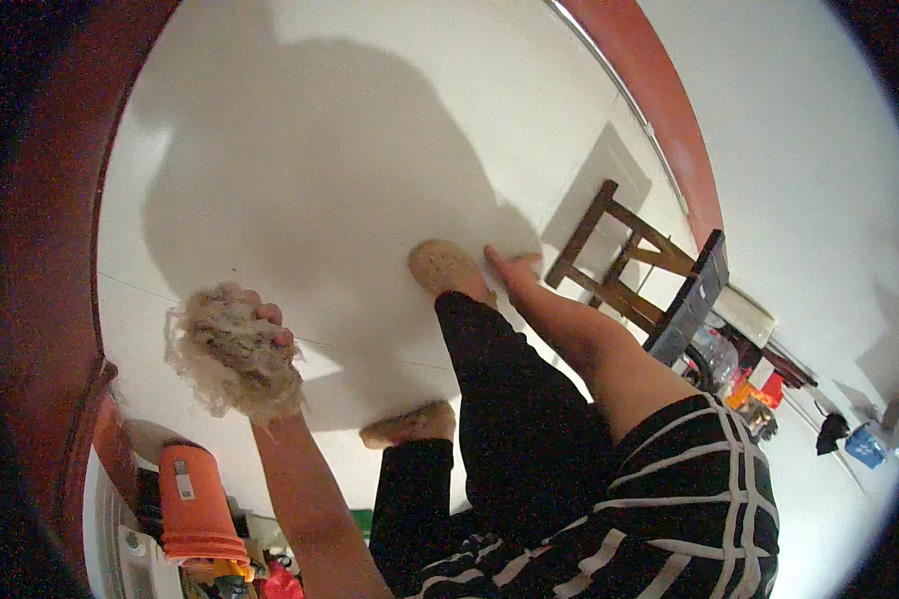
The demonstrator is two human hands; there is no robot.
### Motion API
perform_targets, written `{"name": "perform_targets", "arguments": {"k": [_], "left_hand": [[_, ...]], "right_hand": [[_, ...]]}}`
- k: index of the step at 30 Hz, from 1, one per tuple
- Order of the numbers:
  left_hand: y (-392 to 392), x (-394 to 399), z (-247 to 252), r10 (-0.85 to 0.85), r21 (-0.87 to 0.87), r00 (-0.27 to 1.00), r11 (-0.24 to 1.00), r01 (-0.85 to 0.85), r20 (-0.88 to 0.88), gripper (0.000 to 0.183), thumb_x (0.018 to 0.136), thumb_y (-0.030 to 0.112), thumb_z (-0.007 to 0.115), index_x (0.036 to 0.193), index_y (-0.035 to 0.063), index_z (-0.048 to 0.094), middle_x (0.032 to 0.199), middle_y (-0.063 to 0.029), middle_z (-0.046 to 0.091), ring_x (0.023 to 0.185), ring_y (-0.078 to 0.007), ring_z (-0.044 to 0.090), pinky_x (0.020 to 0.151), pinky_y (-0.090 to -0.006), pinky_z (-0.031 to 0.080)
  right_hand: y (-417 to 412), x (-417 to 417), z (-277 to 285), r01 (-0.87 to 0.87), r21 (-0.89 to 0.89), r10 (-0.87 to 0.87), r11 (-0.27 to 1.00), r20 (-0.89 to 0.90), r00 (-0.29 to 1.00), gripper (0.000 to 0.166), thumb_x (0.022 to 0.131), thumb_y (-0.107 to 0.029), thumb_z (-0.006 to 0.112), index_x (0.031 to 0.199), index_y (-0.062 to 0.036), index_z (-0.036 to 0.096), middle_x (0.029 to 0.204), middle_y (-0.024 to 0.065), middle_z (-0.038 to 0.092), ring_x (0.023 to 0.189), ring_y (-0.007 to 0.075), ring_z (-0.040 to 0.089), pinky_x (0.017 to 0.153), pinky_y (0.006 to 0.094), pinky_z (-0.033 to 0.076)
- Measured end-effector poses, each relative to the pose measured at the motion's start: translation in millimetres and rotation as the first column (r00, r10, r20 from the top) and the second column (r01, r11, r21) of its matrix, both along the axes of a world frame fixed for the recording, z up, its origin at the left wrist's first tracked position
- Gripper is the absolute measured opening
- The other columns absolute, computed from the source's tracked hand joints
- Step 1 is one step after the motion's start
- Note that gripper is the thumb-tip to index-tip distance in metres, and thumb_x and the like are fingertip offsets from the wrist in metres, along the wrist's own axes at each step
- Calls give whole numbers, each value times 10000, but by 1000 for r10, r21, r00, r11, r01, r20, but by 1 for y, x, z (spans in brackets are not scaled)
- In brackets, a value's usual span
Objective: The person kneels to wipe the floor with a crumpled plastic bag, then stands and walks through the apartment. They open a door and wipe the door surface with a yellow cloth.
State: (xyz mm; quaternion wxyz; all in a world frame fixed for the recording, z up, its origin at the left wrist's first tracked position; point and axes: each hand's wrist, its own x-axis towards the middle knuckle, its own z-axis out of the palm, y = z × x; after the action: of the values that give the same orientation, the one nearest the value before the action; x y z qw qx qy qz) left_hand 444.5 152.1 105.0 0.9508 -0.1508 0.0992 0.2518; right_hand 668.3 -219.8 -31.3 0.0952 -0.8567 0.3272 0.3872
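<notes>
My left hand is closed on a large clump of fluffy beige-grey fibre, which looks like raw wool or hair. Wisps stick out around it and cover most of the palm; several fingertips show along its right side. The clump is held up over the pale floor. My right hand is beside my tan speckled shoe, with thumb and fingers apart and nothing visible in it. Part of that hand is seen edge-on. My other shoe stands lower in the view.
A dark wooden stool is just right of my right hand. Stacked orange buckets stand at lower left among mixed items. A clear plastic bottle and a blue container are at right. A reddish baseboard edges the floor.
</notes>
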Motion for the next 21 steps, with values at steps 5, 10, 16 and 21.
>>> {"name": "perform_targets", "arguments": {"k": [5,10,16,21], "left_hand": [[-13,16,39,-129,71,978,987,142,-167,522,934,455,472,1321,105,449,1296,-210,455,1085,-422,464,878,-586,445],[-37,-10,88,-247,-62,721,960,273,-648,507,917,529,440,1141,85,541,1020,-131,537,818,-308,499,622,-442,470],[-92,-71,121,-135,-171,727,985,24,-673,543,885,561,468,1117,76,541,969,-106,528,775,-275,475,587,-422,434],[-132,-132,147,-12,-179,774,975,-131,-633,554,857,569,510,1145,97,540,934,-77,500,757,-269,456,574,-401,425]], "right_hand": [[-29,-5,-26,56,-6,-55,998,107,993,1446,599,-644,786,1426,3,-208,1460,402,-54,1386,482,100,1120,506,195],[-16,-1,-22,10,-38,-7,999,66,998,1476,560,-657,799,1437,-12,-198,1472,384,-63,1391,490,49,1114,541,181],[-15,-1,-21,-16,33,12,999,118,993,1529,522,-667,807,1411,66,-197,1469,397,17,1366,556,26,1128,542,129],[-53,17,-42,54,422,-92,905,70,993,1101,694,-486,810,1402,66,173,1359,169,431,1231,320,436,967,427,425]]}}
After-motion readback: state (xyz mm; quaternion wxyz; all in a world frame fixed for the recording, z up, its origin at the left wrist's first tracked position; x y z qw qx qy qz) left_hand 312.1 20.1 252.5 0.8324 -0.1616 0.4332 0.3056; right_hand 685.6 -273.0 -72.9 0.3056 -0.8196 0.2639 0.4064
